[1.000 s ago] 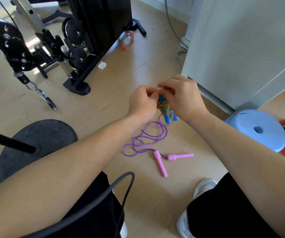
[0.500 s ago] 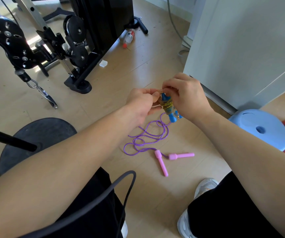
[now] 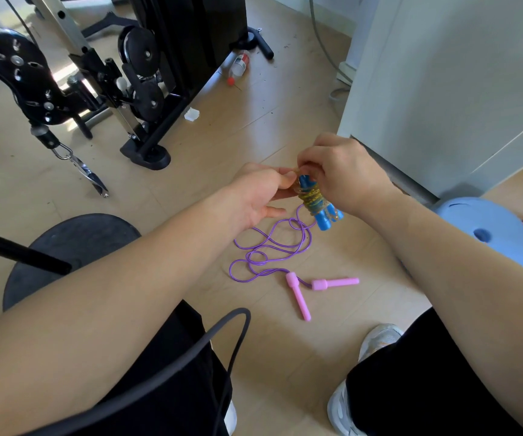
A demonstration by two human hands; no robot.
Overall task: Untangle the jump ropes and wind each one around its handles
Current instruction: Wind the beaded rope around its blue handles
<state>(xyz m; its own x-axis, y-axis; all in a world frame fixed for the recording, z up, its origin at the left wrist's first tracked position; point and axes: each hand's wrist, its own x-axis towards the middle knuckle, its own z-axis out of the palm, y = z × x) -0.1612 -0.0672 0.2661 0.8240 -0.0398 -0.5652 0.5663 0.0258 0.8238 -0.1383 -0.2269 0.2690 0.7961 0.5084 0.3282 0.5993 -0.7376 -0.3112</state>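
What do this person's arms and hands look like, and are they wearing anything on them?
Both forearms are bare, with no sleeves in view. The left hand and right hand wear no gloves, and no rings, watch or bracelets can be seen. Lower down, black trousers and a pale sneaker show.

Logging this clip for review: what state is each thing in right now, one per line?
Blue handles: held together off the floor, gold rope coiled round them.
Purple rope: loose loops on the floor, unwound.
Pink handles: lying on the floor, apart at an angle.
Left hand: pinching at the bundle's top.
Right hand: gripping the blue handles.
Bottle: on its side.
Blue stool: upright.
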